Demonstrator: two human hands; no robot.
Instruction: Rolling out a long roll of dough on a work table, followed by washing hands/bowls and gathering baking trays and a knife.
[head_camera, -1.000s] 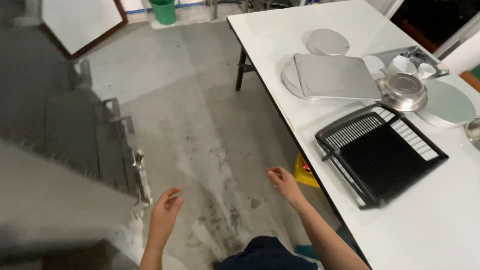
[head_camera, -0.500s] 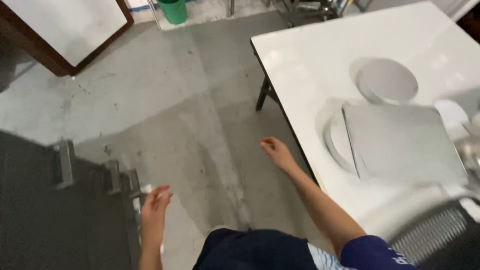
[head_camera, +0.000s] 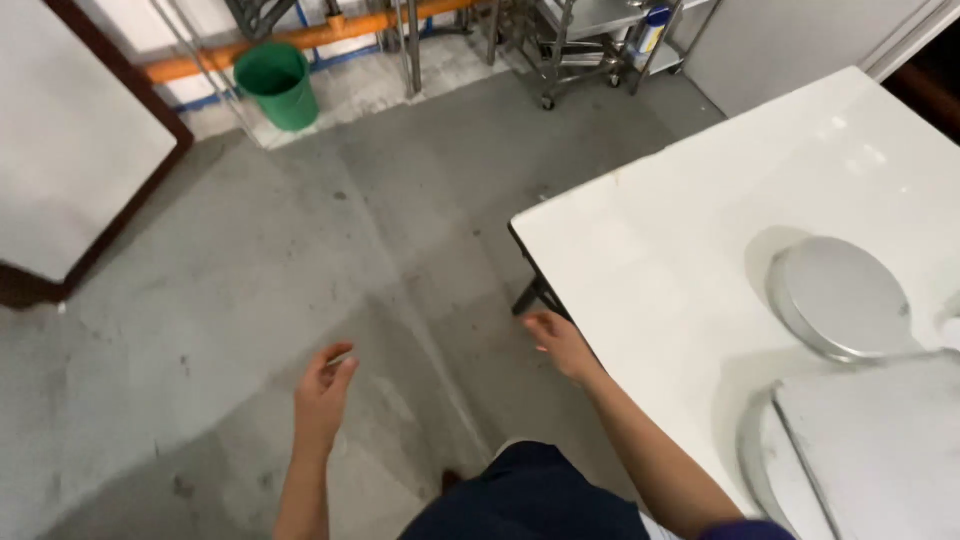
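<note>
Where the view begins, at the bottom edge, dark trousers (head_camera: 530, 495) show between two bare forearms. Left hand (head_camera: 322, 393) hangs over the grey concrete floor (head_camera: 250, 270), fingers loosely curled, thumb apart; a small pale sliver shows at the fingertips, too small to tell what it is or whether it is gripped. Right hand (head_camera: 560, 343) reaches forward, fingers spread and relaxed, holding nothing; it sits just beside the near corner of the white table (head_camera: 680, 250), above the dark table leg (head_camera: 528, 297); contact with the table edge cannot be told.

On the table, right of the right arm: a flat grey rectangular tray (head_camera: 880, 440) lying over a round metal plate (head_camera: 752, 462), cut off by the frame. Just beyond it, a round metal lid or pan (head_camera: 838, 297), lying flat, apart from the tray.

Farther out, across open floor: a white board with a dark brown frame (head_camera: 70, 150) at left. A green bucket (head_camera: 275, 85) stands by the far wall under an orange pipe (head_camera: 300, 38). A metal wheeled rack (head_camera: 585, 35) stands at top centre, with a white bottle (head_camera: 650, 32) on it.
</note>
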